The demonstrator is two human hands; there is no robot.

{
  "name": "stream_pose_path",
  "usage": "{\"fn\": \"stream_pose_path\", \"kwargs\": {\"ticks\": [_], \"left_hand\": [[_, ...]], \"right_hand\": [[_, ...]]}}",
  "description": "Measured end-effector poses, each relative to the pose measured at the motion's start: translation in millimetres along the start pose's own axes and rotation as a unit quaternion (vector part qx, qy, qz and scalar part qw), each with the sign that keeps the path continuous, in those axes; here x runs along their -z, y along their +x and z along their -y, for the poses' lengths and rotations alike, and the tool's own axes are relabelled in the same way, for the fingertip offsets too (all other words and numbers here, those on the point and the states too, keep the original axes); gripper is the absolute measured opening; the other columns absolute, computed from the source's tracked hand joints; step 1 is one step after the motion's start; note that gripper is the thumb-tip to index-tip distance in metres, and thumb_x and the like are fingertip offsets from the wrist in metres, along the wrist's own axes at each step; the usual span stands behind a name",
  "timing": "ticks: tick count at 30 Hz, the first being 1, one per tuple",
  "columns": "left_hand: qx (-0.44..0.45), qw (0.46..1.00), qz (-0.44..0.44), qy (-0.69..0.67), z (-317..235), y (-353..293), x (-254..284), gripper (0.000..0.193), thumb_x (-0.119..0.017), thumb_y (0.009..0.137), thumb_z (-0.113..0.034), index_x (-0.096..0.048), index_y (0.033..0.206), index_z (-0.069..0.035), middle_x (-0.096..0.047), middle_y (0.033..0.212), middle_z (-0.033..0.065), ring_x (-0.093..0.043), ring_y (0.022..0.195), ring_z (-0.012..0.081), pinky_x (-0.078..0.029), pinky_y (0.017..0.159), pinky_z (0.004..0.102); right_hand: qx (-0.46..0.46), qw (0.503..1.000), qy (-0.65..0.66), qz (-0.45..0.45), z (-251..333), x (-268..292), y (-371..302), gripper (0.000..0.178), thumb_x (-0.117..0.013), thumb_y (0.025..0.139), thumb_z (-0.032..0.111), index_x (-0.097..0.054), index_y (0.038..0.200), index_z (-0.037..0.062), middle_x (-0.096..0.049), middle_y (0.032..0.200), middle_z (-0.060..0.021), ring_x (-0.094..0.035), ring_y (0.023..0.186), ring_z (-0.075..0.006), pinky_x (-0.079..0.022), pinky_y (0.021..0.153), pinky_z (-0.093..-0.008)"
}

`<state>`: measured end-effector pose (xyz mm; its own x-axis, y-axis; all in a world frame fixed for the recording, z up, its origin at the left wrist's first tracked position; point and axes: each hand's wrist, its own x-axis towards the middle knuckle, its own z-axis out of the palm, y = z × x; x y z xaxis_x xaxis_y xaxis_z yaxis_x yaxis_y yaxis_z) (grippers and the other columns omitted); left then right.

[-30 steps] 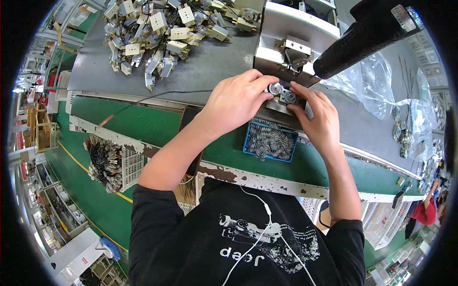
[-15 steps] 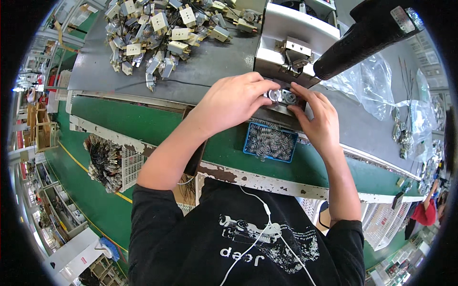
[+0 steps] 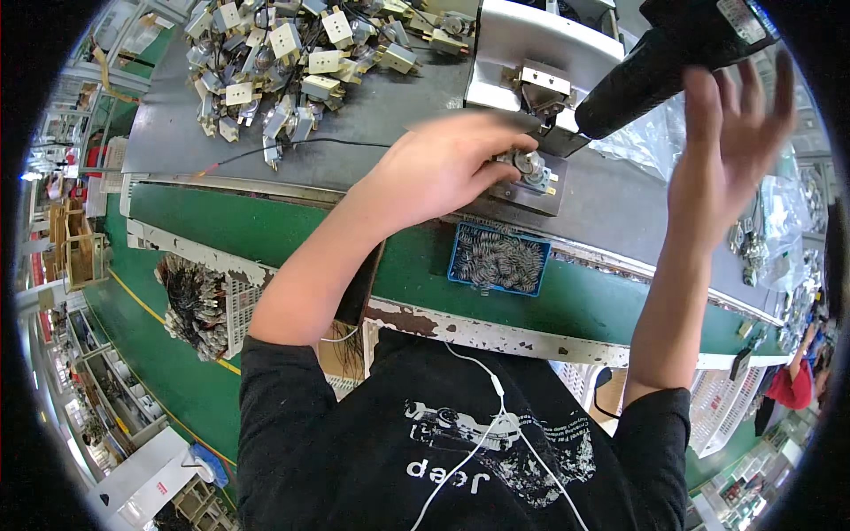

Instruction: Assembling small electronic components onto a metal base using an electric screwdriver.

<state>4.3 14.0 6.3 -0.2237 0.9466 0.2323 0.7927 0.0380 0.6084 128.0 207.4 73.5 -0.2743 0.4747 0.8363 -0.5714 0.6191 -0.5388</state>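
My left hand [image 3: 447, 166] pinches a small metal assembly [image 3: 530, 165] with a round silvery top and brass tabs. It sits on a dark metal block [image 3: 529, 197] in front of a silver bench machine [image 3: 522, 53]. My right hand [image 3: 726, 155] is raised to the right, fingers spread and nothing in them, a little blurred. Beside it a thick black tool [image 3: 633, 87] slants down toward the machine; whether the fingers touch it I cannot tell. Nearer to me is a blue tray [image 3: 498, 288] of small metal springs [image 3: 500, 259].
A heap of small switch-like units [image 3: 323, 62] with cream blocks and wires covers the back left. A dark cable [image 3: 328, 142] runs across the grey bench. Clear plastic bags [image 3: 651, 142] and more metal parts [image 3: 750, 257] lie on the right. A co-worker in red [image 3: 791, 387] is at far right.
My right hand has let go of the assembly and moved up and right toward the black tool, its fingers opening. The left hand stays on the assembly, which is now more exposed.
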Motion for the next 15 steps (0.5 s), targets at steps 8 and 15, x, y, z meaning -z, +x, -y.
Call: {"fn": "stream_pose_path", "kwargs": {"ticks": [8,15], "left_hand": [[0.012,0.999,0.033,-0.015,-0.5,4.9,-19.6,0.03,-0.069,0.091,-0.021,-0.067,0.121,-0.014,-0.065,0.11,0.0065,-0.066,0.093,0.027,-0.054,0.081,0.0373],[0.017,0.999,0.045,0.001,-1.8,5.6,-25.3,0.03,-0.068,0.092,-0.023,-0.067,0.12,-0.013,-0.065,0.111,0.0057,-0.066,0.097,0.0272,-0.054,0.084,0.0383]], "right_hand": [[-0.15,0.982,-0.075,0.09,17.8,-8.1,16.2,0.047,-0.069,0.092,0.019,-0.051,0.13,-0.0013,-0.069,0.104,-0.016,-0.066,0.091,-0.0216,-0.052,0.083,-0.0311],[-0.206,0.851,0.401,0.268,32.2,3.0,30.1,0.075,-0.043,0.099,0.061,-0.049,0.137,-0.003,-0.059,0.13,-0.0276,-0.064,0.101,-0.0316,-0.051,0.09,-0.045]]}}
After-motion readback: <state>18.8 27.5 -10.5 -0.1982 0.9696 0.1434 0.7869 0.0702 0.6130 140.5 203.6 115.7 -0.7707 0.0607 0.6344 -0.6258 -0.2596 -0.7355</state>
